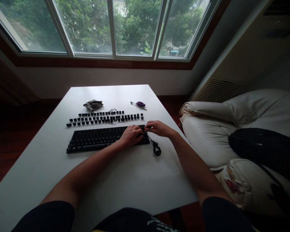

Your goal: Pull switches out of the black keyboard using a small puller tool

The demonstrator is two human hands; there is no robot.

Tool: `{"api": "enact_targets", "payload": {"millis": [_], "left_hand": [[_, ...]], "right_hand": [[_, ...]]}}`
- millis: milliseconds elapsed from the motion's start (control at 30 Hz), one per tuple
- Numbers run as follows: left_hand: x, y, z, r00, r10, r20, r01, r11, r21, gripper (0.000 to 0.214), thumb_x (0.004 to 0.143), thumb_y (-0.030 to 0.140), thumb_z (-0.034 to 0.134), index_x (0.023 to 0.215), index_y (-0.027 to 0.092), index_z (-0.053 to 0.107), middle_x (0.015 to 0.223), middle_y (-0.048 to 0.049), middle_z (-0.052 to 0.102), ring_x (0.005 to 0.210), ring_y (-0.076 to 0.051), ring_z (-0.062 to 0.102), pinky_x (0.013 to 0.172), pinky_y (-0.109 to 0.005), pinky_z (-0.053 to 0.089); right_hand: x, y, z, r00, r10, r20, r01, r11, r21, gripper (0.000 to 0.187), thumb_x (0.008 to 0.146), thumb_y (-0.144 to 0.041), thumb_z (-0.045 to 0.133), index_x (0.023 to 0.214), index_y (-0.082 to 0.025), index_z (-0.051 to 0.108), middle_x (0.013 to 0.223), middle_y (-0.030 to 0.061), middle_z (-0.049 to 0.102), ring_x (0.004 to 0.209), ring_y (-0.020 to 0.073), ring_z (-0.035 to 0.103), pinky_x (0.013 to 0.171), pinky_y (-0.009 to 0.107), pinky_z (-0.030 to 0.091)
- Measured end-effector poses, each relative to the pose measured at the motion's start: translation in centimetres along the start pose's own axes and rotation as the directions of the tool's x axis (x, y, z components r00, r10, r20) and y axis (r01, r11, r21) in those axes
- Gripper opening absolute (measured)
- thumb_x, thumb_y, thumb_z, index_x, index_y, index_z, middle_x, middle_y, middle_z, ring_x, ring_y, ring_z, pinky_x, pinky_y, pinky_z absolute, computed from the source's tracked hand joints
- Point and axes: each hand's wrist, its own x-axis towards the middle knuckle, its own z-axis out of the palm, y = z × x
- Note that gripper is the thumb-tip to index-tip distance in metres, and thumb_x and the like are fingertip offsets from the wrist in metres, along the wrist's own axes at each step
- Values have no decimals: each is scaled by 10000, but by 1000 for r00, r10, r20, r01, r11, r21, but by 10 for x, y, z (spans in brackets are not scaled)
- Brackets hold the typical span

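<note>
A black keyboard (94,139) lies on the white table (125,180). My left hand (131,134) rests on the keyboard's right end, fingers curled down onto the keys. My right hand (158,128) is at the keyboard's far right corner, fingertips pinched together on something too small to make out. Behind the keyboard several loose black keycaps (103,118) lie in rows. The keyboard's coiled black cable (156,149) lies just right of it.
A crumpled grey cloth (93,104) and a purple-handled tool (139,104) lie further back on the table, with a thin wire puller (113,111) among the keycaps. A white cushioned sofa (244,129) with a black bag (263,148) stands to the right. Windows run along the back wall.
</note>
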Motion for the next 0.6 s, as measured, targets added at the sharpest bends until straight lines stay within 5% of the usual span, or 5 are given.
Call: {"api": "enact_targets", "payload": {"millis": [200,433,533,600], "left_hand": [[1,0,2,1000,8,-7,-8,1000,-7,158,916,310,614,1023,230,698,1084,-71,669,1040,-245,588,935,-404,446],[-2,2,0,1000,14,-18,-14,1000,-3,182,931,323,594,1055,225,683,1104,-76,665,1065,-258,578,935,-417,450],[-3,2,0,1000,15,-20,-15,1000,-6,193,930,318,595,1077,226,680,1119,-76,665,1077,-260,574,937,-418,453],[-3,1,0,1000,17,-15,-17,1000,-8,193,932,316,591,1076,224,680,1118,-77,666,1072,-259,575,931,-417,457]], "right_hand": [[-2,2,-14,984,161,-74,-103,860,500,405,938,-576,588,956,-175,643,937,83,753,864,203,717,691,309,588],[-5,15,-14,965,195,-175,-106,901,422,387,917,-561,621,888,-175,646,865,82,752,768,183,700,733,319,576],[-29,36,-13,883,300,-361,-124,891,437,380,953,-554,528,872,-192,612,852,73,743,755,186,692,733,323,562],[-55,50,-11,816,375,-441,-246,914,323,361,970,-520,474,856,-205,608,778,50,715,702,184,662,704,312,533]]}}
